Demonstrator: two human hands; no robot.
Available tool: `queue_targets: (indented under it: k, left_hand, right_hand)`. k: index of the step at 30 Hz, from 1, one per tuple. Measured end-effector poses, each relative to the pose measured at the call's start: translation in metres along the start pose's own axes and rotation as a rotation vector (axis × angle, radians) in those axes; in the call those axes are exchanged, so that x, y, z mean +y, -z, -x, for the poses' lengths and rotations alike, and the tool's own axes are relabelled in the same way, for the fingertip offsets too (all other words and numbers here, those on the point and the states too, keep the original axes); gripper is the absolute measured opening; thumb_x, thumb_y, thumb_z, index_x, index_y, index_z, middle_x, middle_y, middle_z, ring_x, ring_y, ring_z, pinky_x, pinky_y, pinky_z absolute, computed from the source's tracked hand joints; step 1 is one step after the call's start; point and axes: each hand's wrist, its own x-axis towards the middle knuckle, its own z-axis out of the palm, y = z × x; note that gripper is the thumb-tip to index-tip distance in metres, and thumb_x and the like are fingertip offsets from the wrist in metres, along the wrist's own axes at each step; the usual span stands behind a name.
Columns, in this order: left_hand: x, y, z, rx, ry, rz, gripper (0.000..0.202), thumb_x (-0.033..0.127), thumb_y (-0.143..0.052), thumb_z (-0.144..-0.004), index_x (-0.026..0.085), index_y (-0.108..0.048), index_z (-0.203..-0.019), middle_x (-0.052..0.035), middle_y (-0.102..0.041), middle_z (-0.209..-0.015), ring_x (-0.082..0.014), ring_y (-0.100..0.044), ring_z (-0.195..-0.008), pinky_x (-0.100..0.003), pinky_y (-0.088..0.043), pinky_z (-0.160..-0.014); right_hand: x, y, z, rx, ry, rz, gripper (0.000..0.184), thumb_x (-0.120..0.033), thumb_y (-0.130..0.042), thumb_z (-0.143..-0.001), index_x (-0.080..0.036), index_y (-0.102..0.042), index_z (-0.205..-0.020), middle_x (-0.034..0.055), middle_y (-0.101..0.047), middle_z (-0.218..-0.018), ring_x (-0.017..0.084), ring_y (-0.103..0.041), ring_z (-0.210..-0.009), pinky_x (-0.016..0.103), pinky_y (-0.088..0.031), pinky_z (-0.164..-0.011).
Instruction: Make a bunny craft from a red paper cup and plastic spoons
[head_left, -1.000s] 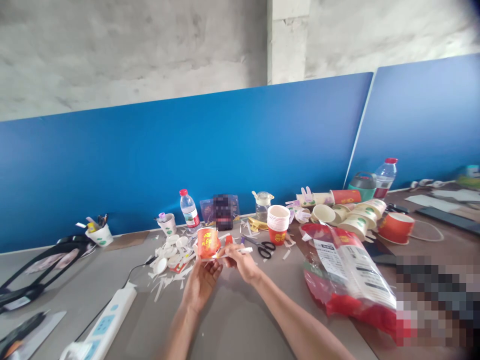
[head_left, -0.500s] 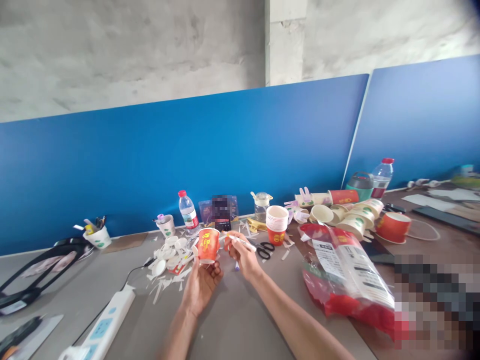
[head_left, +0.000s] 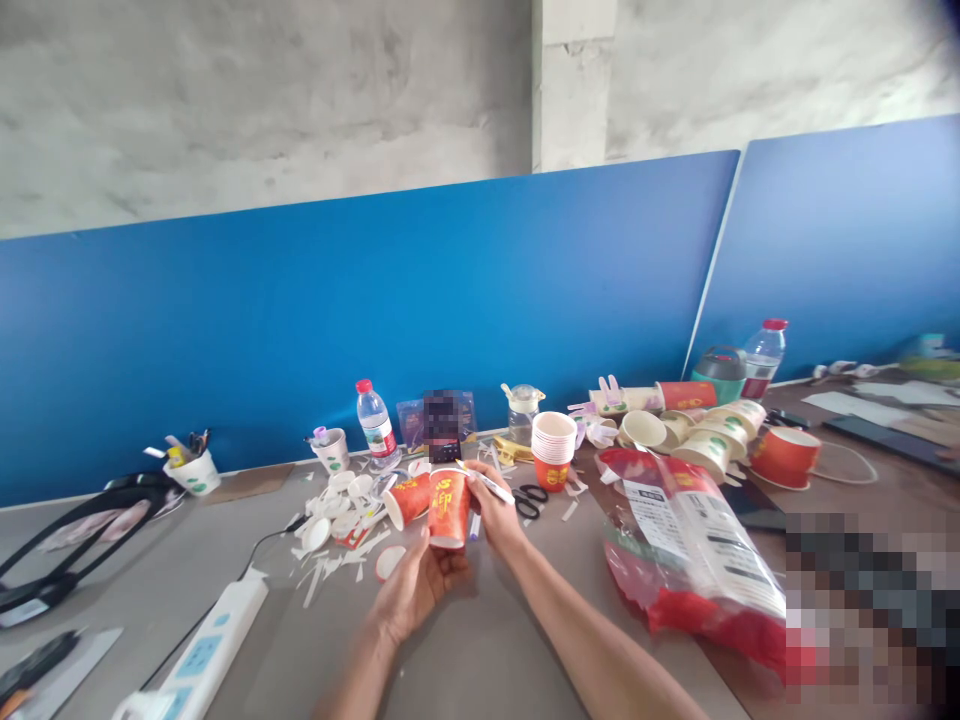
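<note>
A red paper cup [head_left: 448, 510] with yellow characters is held upright in my left hand [head_left: 420, 580], its fingers under and around the lower part. My right hand [head_left: 495, 515] pinches a white pen [head_left: 493, 488], whose tip points left at the cup's rim. A second red paper cup [head_left: 407, 500] lies on its side just left of the held one. Near my left wrist rests a round white disc [head_left: 391, 563] with a red edge. White paper scraps [head_left: 349, 515] are heaped to the left. Beyond my right hand are black scissors [head_left: 531, 500].
A stack of paper cups [head_left: 553, 450] stands behind the scissors. At right lie a red plastic bag [head_left: 690, 550] and several tipped cups [head_left: 712, 440]. A water bottle [head_left: 377, 428] and a glass jug [head_left: 523, 412] stand near the blue partition [head_left: 450, 300]. A power strip [head_left: 206, 640] lies front left.
My left hand has moved right with the red cup, bringing it against the right hand and pen. The tipped red cup and the white disc now show where hand and cup covered them.
</note>
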Motion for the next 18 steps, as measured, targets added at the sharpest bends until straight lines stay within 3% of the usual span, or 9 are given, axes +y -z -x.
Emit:
queue_targets:
  k: [5, 9, 15, 18]
  left_hand:
    - [0.002, 0.004, -0.004, 0.094, -0.069, 0.004, 0.026, 0.036, -0.073, -0.088, 0.012, -0.074, -0.096, -0.0117, -0.078, -0.083, -0.0231, -0.074, -0.076, -0.037, -0.060, -0.079]
    - [0.001, 0.004, -0.004, 0.147, -0.078, -0.053, 0.016, 0.026, -0.078, -0.083, 0.012, -0.073, -0.089, -0.0096, -0.078, -0.075, -0.0222, -0.074, -0.070, -0.035, -0.061, -0.072]
    - [0.003, 0.003, -0.007, 0.205, -0.131, 0.007, 0.015, 0.023, -0.080, -0.081, 0.010, -0.073, -0.082, -0.0096, -0.078, -0.073, -0.0197, -0.073, -0.066, -0.032, -0.063, -0.069]
    - [0.007, 0.004, -0.008, 0.238, -0.175, 0.053, 0.012, 0.022, -0.073, -0.087, 0.011, -0.073, -0.081, -0.0091, -0.077, -0.073, -0.0187, -0.073, -0.068, -0.032, -0.064, -0.074]
  right_hand:
    - [0.002, 0.004, -0.006, 0.019, 0.008, 0.019, 0.030, -0.040, -0.080, -0.062, -0.020, -0.071, -0.083, -0.0044, -0.059, -0.061, 0.011, -0.042, -0.054, 0.024, -0.033, -0.052]
    - [0.003, 0.002, -0.005, 0.008, 0.014, 0.008, 0.028, -0.036, -0.081, -0.060, -0.020, -0.071, -0.081, -0.0037, -0.061, -0.062, 0.011, -0.042, -0.054, 0.024, -0.032, -0.052]
    - [-0.006, -0.003, 0.001, 0.015, 0.062, -0.085, 0.039, -0.048, -0.077, -0.069, -0.022, -0.070, -0.098, -0.0043, -0.061, -0.066, 0.009, -0.038, -0.051, 0.024, -0.030, -0.050]
    - [-0.010, -0.005, 0.003, -0.031, 0.040, -0.114, 0.036, -0.055, -0.070, -0.075, -0.020, -0.072, -0.086, -0.0044, -0.053, -0.053, 0.010, -0.037, -0.049, 0.025, -0.027, -0.050]
